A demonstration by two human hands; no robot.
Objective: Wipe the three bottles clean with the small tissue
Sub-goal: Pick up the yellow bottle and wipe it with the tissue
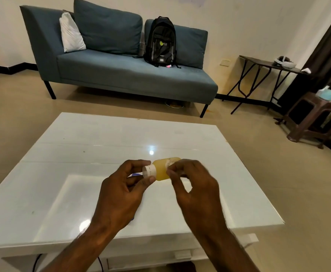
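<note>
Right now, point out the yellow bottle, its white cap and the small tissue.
yellow bottle [161, 171]: head view, on its translucent yellow body.
white cap [148, 170]: head view, on the cap's round side.
small tissue [169, 163]: head view, on the blurred white wad pressed against the bottle.

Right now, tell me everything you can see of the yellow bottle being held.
The yellow bottle is small, translucent plastic by its look, with a white cap. It lies sideways in the air above the white table, cap to the left. The left hand pinches the cap; the right hand presses a small tissue on its body.
</note>
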